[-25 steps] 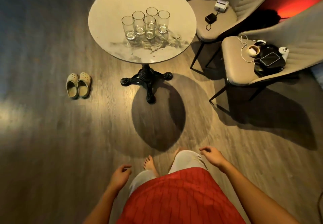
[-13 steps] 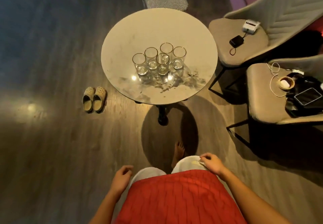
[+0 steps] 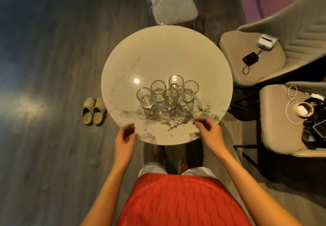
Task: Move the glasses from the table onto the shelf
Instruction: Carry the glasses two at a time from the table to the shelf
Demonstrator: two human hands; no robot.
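Note:
Several clear drinking glasses stand upright in a tight cluster on the round pale marble table, toward its near half. My left hand hovers at the table's near-left rim, fingers apart and loosely curled, holding nothing. Over the near-right part of the tabletop my right hand is raised, fingers loosely bent and empty, a short way in front of the glasses. Neither hand touches a glass. No shelf is in view.
A checked stool stands behind the table. Two beige chairs at the right carry chargers, cables, a phone and a dark bag. A pair of clogs lies on the wooden floor left of the table.
I have walked up to the table, which now fills the middle of the view. Both hands rose from beside my hips to the table's near edge.

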